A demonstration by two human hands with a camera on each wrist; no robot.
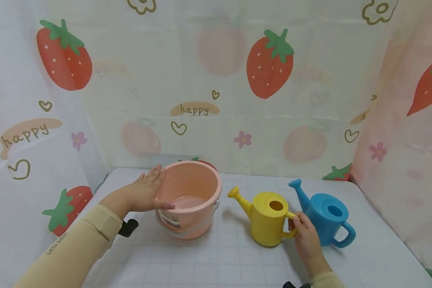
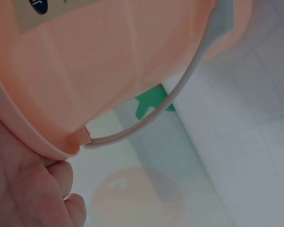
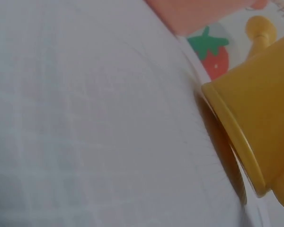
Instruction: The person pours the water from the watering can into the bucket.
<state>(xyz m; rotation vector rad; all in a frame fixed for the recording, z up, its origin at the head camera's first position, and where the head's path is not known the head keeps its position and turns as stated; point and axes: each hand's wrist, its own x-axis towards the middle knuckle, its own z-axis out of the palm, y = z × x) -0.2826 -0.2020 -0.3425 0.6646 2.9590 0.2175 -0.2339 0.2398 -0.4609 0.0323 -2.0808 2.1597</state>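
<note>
A pink bucket (image 1: 198, 220) stands upright at the left of the table, its grey handle (image 2: 182, 85) hanging down along the front. My left hand (image 1: 145, 192) rests on the bucket's left rim, fingers straight, thumb lying at the front edge. In the left wrist view the palm lies right against the rim. My right hand (image 1: 307, 236) pinches the handle of a yellow watering can (image 1: 268, 224) between thumb and fingers. The can is upright, its spout aimed left at the bucket, and its base shows close over the tabletop in the right wrist view.
Just right of the yellow can, partly behind my right hand, a blue watering can (image 1: 327, 220) stands with its spout leftward. The white table (image 1: 216, 264) has a faint grid. A strawberry-print curtain (image 1: 216, 132) surrounds its back and sides.
</note>
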